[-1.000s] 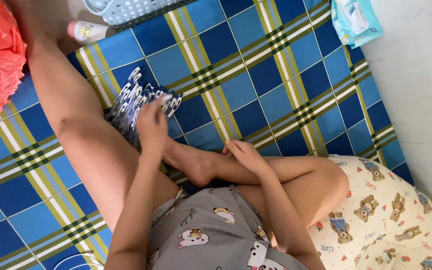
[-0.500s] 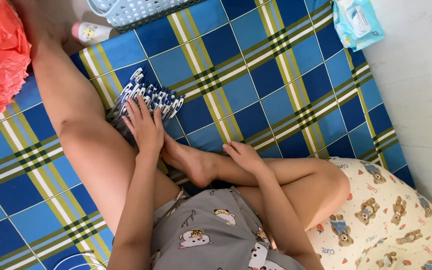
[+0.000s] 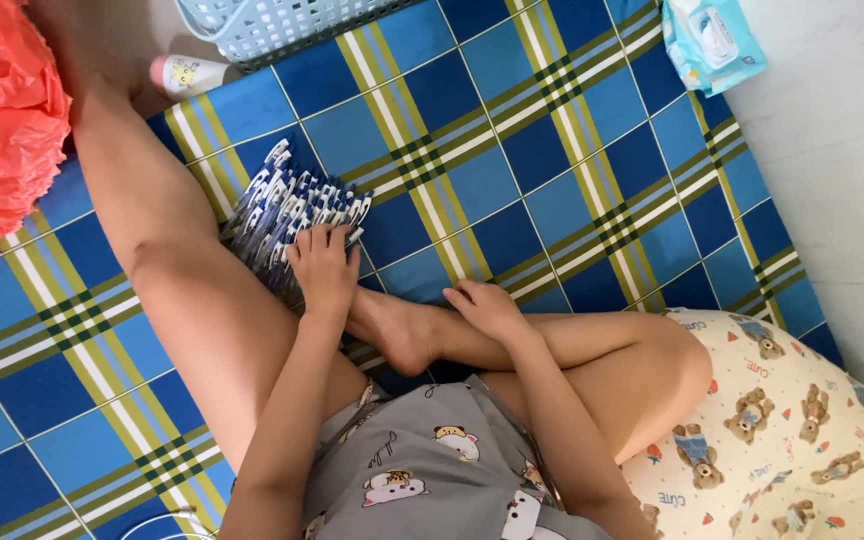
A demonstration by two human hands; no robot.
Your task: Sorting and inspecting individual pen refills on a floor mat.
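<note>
Left hand lies flat and unclenched over the far-left pile of blue pens on the checked mat, right hand rests loose, seemingly empty; a light, spread-fingered press probably suits.

Blue plaid mat w/ pen pile, basket, bottle

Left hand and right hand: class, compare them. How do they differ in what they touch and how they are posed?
The left hand lies palm down on the pile of blue-and-white pens, fingers spread; the right hand touches no pens and rests on the ankle of the folded leg. The left hand reaches further forward over the checked mat; the right hand stays closer in. Both are bare, and neither grips anything.
</note>
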